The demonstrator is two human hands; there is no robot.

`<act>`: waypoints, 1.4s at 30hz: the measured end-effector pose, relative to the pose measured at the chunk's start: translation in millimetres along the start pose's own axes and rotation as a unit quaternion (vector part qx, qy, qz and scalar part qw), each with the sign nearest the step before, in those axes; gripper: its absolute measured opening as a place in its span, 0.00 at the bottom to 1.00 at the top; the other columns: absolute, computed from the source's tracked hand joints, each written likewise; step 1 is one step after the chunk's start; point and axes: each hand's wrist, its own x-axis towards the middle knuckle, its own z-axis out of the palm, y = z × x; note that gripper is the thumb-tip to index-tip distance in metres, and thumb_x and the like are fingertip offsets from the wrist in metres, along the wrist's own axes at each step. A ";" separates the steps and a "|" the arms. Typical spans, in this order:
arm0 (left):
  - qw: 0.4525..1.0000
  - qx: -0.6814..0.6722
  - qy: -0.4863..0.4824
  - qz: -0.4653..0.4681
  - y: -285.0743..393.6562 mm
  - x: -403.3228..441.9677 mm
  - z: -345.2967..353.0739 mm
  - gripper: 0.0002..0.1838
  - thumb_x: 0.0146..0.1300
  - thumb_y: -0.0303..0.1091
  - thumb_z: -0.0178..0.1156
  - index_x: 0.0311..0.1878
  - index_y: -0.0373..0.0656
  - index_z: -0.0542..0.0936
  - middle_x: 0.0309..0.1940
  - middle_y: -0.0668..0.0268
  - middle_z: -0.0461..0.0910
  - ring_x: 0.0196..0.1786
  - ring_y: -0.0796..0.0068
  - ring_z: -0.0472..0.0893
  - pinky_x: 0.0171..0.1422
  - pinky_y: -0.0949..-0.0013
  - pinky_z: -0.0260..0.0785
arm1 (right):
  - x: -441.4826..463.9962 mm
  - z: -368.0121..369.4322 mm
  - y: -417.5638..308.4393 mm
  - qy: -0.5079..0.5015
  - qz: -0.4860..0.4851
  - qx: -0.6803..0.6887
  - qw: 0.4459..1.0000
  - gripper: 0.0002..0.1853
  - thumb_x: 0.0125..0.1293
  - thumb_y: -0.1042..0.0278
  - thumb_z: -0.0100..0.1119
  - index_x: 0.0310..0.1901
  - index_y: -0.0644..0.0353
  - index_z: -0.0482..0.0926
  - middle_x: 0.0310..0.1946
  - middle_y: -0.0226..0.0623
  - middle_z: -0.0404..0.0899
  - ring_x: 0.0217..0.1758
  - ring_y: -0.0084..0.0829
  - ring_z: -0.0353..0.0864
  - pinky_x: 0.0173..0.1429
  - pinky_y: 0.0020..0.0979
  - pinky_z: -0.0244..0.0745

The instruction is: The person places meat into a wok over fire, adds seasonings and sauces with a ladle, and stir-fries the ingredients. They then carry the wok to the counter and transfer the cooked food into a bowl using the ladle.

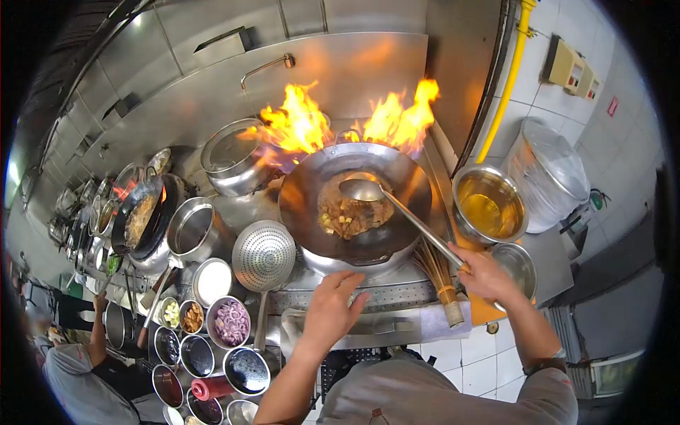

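Observation:
In the head view, a large wok (pixel 304 219) sits on the burner with browned, saucy food (pixel 348 216) and a few yellowish chunks in it. My right hand (pixel 486 275) is wrapped round the long handle of a metal ladle (pixel 363 189), whose bowl hangs over the food. Below the near rim of the wok, my left hand (pixel 333 308) is held out with its fingers apart and nothing in it. Tall flames (pixel 294 124) leap behind the wok's far rim.
Left of the wok lies a perforated strainer (pixel 263 255); bowls of sliced onion (pixel 231 324) and sauces (pixel 246 372) stand nearer. At right are an oil pot (pixel 489 205) and a bamboo brush (pixel 440 283). Another person (pixel 88 368) works at far left beside another flaming wok (pixel 138 216).

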 end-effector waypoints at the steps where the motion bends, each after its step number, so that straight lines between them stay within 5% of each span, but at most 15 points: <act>1: 1.000 0.006 0.003 -0.002 1.6 4.7 12.9 0.18 0.55 0.33 0.68 0.49 0.38 0.80 0.47 0.53 0.79 0.50 0.53 0.78 0.55 0.58 0.71 | -3.6 -13.3 2.1 0.000 -0.002 0.002 1.000 0.34 0.57 0.73 0.57 0.68 0.52 0.64 0.36 0.47 0.76 0.36 0.39 0.77 0.43 0.35 0.73; 4: 0.999 0.023 0.030 -0.004 7.4 12.4 37.2 0.20 0.57 0.33 0.66 0.52 0.36 0.78 0.48 0.52 0.77 0.52 0.53 0.77 0.56 0.57 0.69 | -12.3 -32.7 22.7 -0.071 0.018 0.176 0.982 0.31 0.57 0.72 0.58 0.66 0.54 0.68 0.39 0.47 0.78 0.38 0.39 0.77 0.48 0.33 0.73; 14: 0.994 0.073 0.068 -0.036 12.3 30.3 73.2 0.18 0.59 0.36 0.63 0.48 0.34 0.79 0.45 0.52 0.78 0.51 0.53 0.75 0.56 0.58 0.68 | 35.4 9.4 38.6 0.089 -0.030 0.056 0.994 0.30 0.59 0.72 0.52 0.67 0.56 0.65 0.43 0.57 0.79 0.47 0.52 0.79 0.53 0.44 0.73; 17: 0.991 0.086 0.086 -0.053 9.4 35.4 82.0 0.16 0.60 0.35 0.63 0.47 0.33 0.79 0.43 0.53 0.78 0.50 0.52 0.76 0.55 0.57 0.68 | 58.3 16.3 16.1 0.024 0.049 0.055 0.997 0.30 0.59 0.71 0.53 0.66 0.60 0.65 0.41 0.55 0.81 0.46 0.51 0.80 0.49 0.45 0.74; 19: 0.991 0.096 0.079 -0.055 6.5 36.1 80.5 0.15 0.60 0.34 0.61 0.46 0.34 0.80 0.41 0.54 0.78 0.46 0.52 0.76 0.51 0.56 0.69 | 57.6 1.6 -8.8 -0.124 0.135 0.308 0.934 0.30 0.59 0.72 0.53 0.66 0.63 0.65 0.43 0.53 0.81 0.48 0.49 0.81 0.50 0.44 0.75; 21: 0.992 0.086 0.085 -0.045 3.7 34.7 82.8 0.13 0.60 0.35 0.61 0.42 0.35 0.80 0.37 0.54 0.77 0.44 0.52 0.75 0.48 0.56 0.69 | 45.7 3.7 12.0 -0.143 0.128 0.311 0.931 0.30 0.59 0.73 0.54 0.65 0.62 0.65 0.43 0.53 0.81 0.47 0.48 0.82 0.50 0.41 0.75; 23: 0.991 0.077 0.101 -0.032 -5.4 40.6 83.6 0.11 0.61 0.35 0.61 0.39 0.35 0.80 0.34 0.54 0.76 0.41 0.53 0.75 0.46 0.56 0.69 | 28.8 24.6 52.2 0.084 -0.158 0.109 0.978 0.29 0.58 0.73 0.54 0.64 0.63 0.66 0.40 0.51 0.82 0.43 0.49 0.82 0.48 0.43 0.75; 26: 0.987 0.124 0.093 0.037 -36.1 41.0 106.6 0.10 0.61 0.35 0.60 0.27 0.40 0.75 0.27 0.56 0.71 0.34 0.54 0.71 0.38 0.55 0.65 | 34.4 18.4 75.2 0.052 -0.140 0.119 0.982 0.30 0.59 0.73 0.54 0.65 0.60 0.66 0.43 0.50 0.81 0.48 0.48 0.81 0.53 0.40 0.74; 27: 0.989 0.117 0.082 0.039 -31.1 31.5 103.2 0.10 0.61 0.35 0.60 0.27 0.40 0.75 0.27 0.56 0.71 0.34 0.54 0.71 0.38 0.55 0.65 | 36.5 1.5 49.2 -0.002 0.009 0.081 0.997 0.32 0.59 0.74 0.54 0.67 0.55 0.64 0.47 0.49 0.81 0.53 0.46 0.80 0.57 0.40 0.73; 30: 0.979 0.161 0.114 0.048 12.2 23.0 70.5 0.09 0.62 0.34 0.59 0.29 0.40 0.75 0.27 0.55 0.73 0.33 0.50 0.72 0.40 0.53 0.64 | 32.4 -30.5 55.5 0.035 -0.015 -0.056 0.998 0.30 0.60 0.73 0.55 0.66 0.52 0.66 0.47 0.48 0.81 0.49 0.46 0.81 0.55 0.40 0.74; 32: 0.984 0.137 0.109 0.039 33.0 27.1 46.7 0.09 0.62 0.33 0.59 0.29 0.40 0.75 0.27 0.55 0.73 0.33 0.50 0.72 0.40 0.53 0.64 | 17.2 -38.0 95.1 0.036 -0.207 0.028 0.977 0.26 0.62 0.70 0.57 0.64 0.53 0.70 0.42 0.45 0.83 0.41 0.44 0.82 0.48 0.40 0.75; 33: 0.990 0.104 0.095 0.013 39.5 17.3 45.3 0.09 0.61 0.33 0.59 0.29 0.39 0.75 0.26 0.54 0.73 0.34 0.51 0.72 0.41 0.54 0.64 | 9.2 -42.3 86.3 0.024 -0.202 0.030 0.979 0.26 0.62 0.70 0.57 0.64 0.53 0.70 0.42 0.45 0.83 0.41 0.44 0.82 0.48 0.40 0.75; 35: 0.993 0.066 0.092 0.016 19.2 22.3 57.4 0.08 0.60 0.33 0.60 0.30 0.40 0.76 0.27 0.54 0.73 0.34 0.51 0.73 0.40 0.54 0.65 | 8.6 -70.4 57.5 -0.147 -0.004 0.160 0.976 0.23 0.62 0.68 0.59 0.61 0.53 0.74 0.45 0.44 0.82 0.43 0.37 0.82 0.50 0.35 0.75; 40: 0.992 0.092 0.082 0.035 18.3 2.4 45.5 0.08 0.61 0.33 0.59 0.29 0.40 0.77 0.28 0.55 0.75 0.36 0.51 0.73 0.41 0.53 0.65 | 16.8 -67.3 73.3 -0.117 -0.150 0.076 0.979 0.25 0.61 0.76 0.56 0.63 0.60 0.72 0.38 0.31 0.81 0.35 0.23 0.76 0.42 0.28 0.73; 42: 0.993 0.078 0.083 0.044 31.1 1.6 37.9 0.09 0.62 0.34 0.58 0.28 0.40 0.77 0.27 0.54 0.74 0.37 0.51 0.73 0.42 0.52 0.65 | 22.5 -69.1 40.3 -0.170 0.020 0.125 0.977 0.26 0.61 0.76 0.55 0.63 0.57 0.72 0.35 0.31 0.81 0.32 0.24 0.76 0.38 0.29 0.73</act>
